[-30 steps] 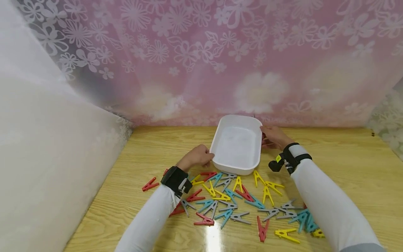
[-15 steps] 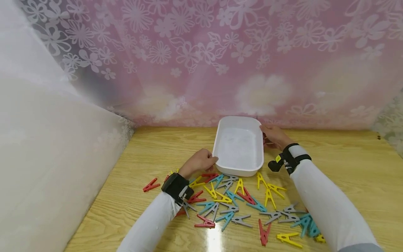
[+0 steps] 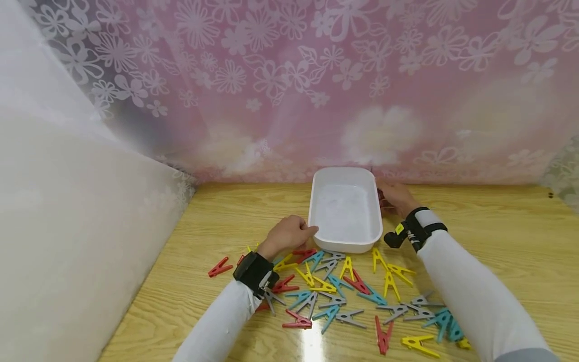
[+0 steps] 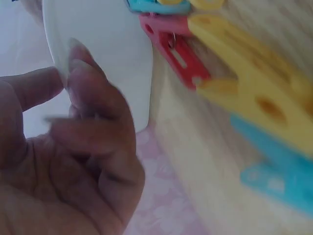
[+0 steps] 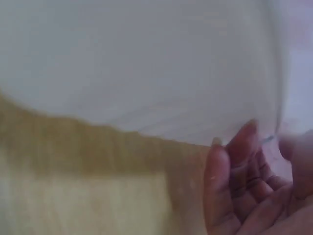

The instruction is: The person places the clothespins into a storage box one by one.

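A white plastic tub (image 3: 346, 213) stands at the back of the table, against the patterned backdrop. At its near left corner my left hand (image 3: 288, 232) pinches the rim between thumb and fingers, and the left wrist view shows the fingers curled around that edge. My right hand (image 3: 397, 196) is at the far right side, fingers loosely bent beside the outer wall. In the right wrist view the thumb (image 5: 293, 152) appears just off the rim. Just in front of the tub lie many clothespins, among them a yellow one (image 3: 348, 269) and a red one (image 3: 357, 282).
Red, yellow, blue and grey clothespins spread over the wooden table (image 3: 497, 241), some partly under the forearms. A red clothespin (image 3: 220, 267) lies apart at the left. The floral backdrop (image 3: 271, 100) rises behind the table, and a pale sheet (image 3: 90, 226) bounds the left side.
The tub has turned slightly, so its sides now run straighter front to back. My left hand has followed its corner to the right. My right thumb has come off the rim.
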`<state>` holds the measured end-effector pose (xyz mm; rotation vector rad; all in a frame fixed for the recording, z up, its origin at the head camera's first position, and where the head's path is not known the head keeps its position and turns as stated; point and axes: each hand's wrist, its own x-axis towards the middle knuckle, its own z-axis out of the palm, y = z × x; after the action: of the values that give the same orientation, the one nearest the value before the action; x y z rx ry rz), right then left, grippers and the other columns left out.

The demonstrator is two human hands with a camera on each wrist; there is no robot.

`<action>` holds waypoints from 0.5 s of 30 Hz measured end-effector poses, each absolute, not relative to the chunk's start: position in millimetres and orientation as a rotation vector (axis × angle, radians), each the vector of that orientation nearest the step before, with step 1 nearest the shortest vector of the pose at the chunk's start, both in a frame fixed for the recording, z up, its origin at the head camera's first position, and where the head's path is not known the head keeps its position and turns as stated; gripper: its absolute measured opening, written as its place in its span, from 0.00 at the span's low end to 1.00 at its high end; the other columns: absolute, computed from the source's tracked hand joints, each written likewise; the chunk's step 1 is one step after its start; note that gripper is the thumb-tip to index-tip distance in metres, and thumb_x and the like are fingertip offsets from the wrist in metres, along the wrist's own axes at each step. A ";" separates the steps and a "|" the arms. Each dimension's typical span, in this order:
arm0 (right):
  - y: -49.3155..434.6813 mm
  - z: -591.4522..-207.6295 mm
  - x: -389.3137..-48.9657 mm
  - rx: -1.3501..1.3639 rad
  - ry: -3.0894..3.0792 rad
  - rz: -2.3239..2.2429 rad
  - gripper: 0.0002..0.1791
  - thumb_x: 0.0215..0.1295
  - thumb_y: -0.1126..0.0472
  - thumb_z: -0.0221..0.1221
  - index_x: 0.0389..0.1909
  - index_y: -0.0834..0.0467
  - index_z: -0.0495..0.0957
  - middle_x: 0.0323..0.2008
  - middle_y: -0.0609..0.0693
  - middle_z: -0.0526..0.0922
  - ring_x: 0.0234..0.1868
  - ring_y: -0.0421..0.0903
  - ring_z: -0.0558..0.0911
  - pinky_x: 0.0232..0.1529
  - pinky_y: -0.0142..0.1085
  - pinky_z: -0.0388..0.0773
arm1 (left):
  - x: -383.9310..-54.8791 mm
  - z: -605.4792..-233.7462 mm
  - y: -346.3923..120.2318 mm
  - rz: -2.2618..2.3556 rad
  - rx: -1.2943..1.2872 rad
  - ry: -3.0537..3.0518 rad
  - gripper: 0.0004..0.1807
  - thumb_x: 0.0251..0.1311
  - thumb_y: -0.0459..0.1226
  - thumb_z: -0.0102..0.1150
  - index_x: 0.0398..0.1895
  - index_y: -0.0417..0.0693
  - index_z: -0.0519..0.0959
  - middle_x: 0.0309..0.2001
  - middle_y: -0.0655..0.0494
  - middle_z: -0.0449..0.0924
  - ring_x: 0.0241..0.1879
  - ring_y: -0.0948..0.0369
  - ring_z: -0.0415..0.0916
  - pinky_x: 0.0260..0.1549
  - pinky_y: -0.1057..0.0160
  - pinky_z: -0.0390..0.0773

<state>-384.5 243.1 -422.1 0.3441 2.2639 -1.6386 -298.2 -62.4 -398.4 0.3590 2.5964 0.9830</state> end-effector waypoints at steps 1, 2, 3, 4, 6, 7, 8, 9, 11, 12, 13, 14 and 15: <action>243.7 -423.2 -382.4 0.347 2.270 -1.648 0.32 0.73 0.38 0.38 0.57 0.63 0.66 0.44 0.56 0.70 0.40 0.50 0.74 0.39 0.38 0.77 | -297.5 -397.6 -63.8 0.953 0.360 2.634 0.24 0.67 0.52 0.50 0.19 0.45 0.73 0.14 0.57 0.68 0.15 0.61 0.63 0.16 0.65 0.60; 245.0 -423.5 -379.6 0.333 2.282 -1.648 0.32 0.74 0.39 0.37 0.55 0.63 0.66 0.43 0.56 0.71 0.39 0.50 0.75 0.39 0.38 0.78 | -297.6 -397.6 -65.6 0.930 0.355 2.677 0.25 0.67 0.54 0.50 0.19 0.46 0.72 0.14 0.57 0.68 0.15 0.60 0.64 0.15 0.64 0.59; 246.8 -423.5 -376.5 0.319 2.292 -1.646 0.32 0.74 0.39 0.35 0.54 0.64 0.66 0.41 0.55 0.71 0.38 0.49 0.75 0.39 0.38 0.78 | -298.6 -398.4 -67.2 0.909 0.345 2.726 0.25 0.67 0.55 0.49 0.19 0.47 0.71 0.15 0.58 0.67 0.15 0.60 0.64 0.15 0.64 0.58; 249.4 -423.2 -373.0 0.300 2.294 -1.648 0.32 0.74 0.39 0.33 0.52 0.65 0.65 0.40 0.55 0.71 0.36 0.48 0.75 0.39 0.37 0.78 | -300.0 -399.2 -68.5 0.913 0.337 2.760 0.25 0.68 0.55 0.48 0.20 0.47 0.71 0.16 0.57 0.67 0.15 0.60 0.64 0.15 0.64 0.58; 255.3 -420.8 -363.5 0.243 2.317 -1.635 0.33 0.74 0.38 0.31 0.51 0.65 0.64 0.38 0.54 0.70 0.34 0.47 0.75 0.40 0.38 0.78 | -305.6 -401.6 -70.3 0.986 0.313 2.790 0.23 0.70 0.53 0.45 0.24 0.45 0.71 0.19 0.55 0.68 0.17 0.59 0.64 0.17 0.63 0.59; 258.3 -419.4 -358.4 0.213 2.327 -1.631 0.34 0.74 0.37 0.31 0.51 0.66 0.63 0.37 0.54 0.70 0.34 0.46 0.75 0.40 0.38 0.79 | -309.7 -402.9 -70.5 1.027 0.293 2.798 0.22 0.71 0.52 0.44 0.27 0.45 0.71 0.20 0.54 0.69 0.18 0.58 0.65 0.18 0.63 0.60; 260.7 -418.0 -353.0 0.193 2.334 -1.624 0.35 0.73 0.37 0.31 0.52 0.66 0.63 0.37 0.54 0.70 0.33 0.46 0.75 0.41 0.39 0.79 | -314.4 -403.9 -69.4 1.053 0.269 2.808 0.21 0.71 0.52 0.43 0.29 0.45 0.70 0.21 0.54 0.68 0.18 0.58 0.65 0.18 0.63 0.61; 262.3 -416.9 -347.6 0.184 2.334 -1.626 0.36 0.73 0.36 0.31 0.52 0.67 0.63 0.36 0.53 0.70 0.33 0.46 0.75 0.41 0.39 0.79 | -319.2 -403.8 -67.5 1.078 0.246 2.805 0.20 0.71 0.51 0.43 0.31 0.45 0.69 0.22 0.53 0.67 0.19 0.58 0.65 0.19 0.62 0.62; 267.8 -413.8 -333.7 0.176 2.345 -1.628 0.35 0.74 0.37 0.31 0.52 0.68 0.63 0.35 0.52 0.71 0.32 0.45 0.75 0.40 0.39 0.79 | -330.9 -402.1 -58.2 1.145 0.208 2.770 0.20 0.71 0.51 0.42 0.31 0.44 0.67 0.21 0.53 0.67 0.18 0.56 0.68 0.18 0.61 0.64; 269.8 -412.6 -327.4 0.173 2.346 -1.637 0.35 0.74 0.38 0.32 0.52 0.68 0.63 0.34 0.52 0.71 0.31 0.44 0.75 0.39 0.38 0.79 | -337.4 -401.4 -53.3 1.155 0.193 2.758 0.21 0.71 0.51 0.42 0.27 0.44 0.67 0.19 0.53 0.67 0.17 0.54 0.69 0.17 0.61 0.66; 271.6 -411.5 -321.3 0.168 2.344 -1.645 0.34 0.74 0.38 0.32 0.51 0.69 0.64 0.34 0.52 0.71 0.31 0.44 0.75 0.38 0.38 0.79 | -343.8 -400.7 -48.3 1.153 0.177 2.753 0.22 0.71 0.51 0.42 0.25 0.45 0.67 0.17 0.54 0.66 0.16 0.54 0.70 0.16 0.60 0.69; 273.0 -410.5 -315.3 0.160 2.341 -1.653 0.34 0.75 0.39 0.32 0.51 0.69 0.64 0.33 0.51 0.71 0.30 0.44 0.75 0.38 0.38 0.79 | -350.3 -400.1 -43.5 1.148 0.166 2.748 0.23 0.71 0.51 0.42 0.21 0.44 0.66 0.15 0.54 0.65 0.15 0.53 0.71 0.15 0.59 0.71; 274.3 -409.4 -309.7 0.149 2.339 -1.664 0.34 0.75 0.39 0.33 0.50 0.69 0.64 0.32 0.51 0.72 0.29 0.43 0.75 0.37 0.38 0.79 | -356.8 -400.0 -39.1 1.130 0.156 2.747 0.25 0.71 0.50 0.41 0.18 0.44 0.66 0.13 0.54 0.64 0.14 0.52 0.72 0.14 0.59 0.71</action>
<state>-309.7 274.3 -409.4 0.1493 2.3388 -1.6643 -356.8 -39.1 -400.0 0.1564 2.7471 1.1303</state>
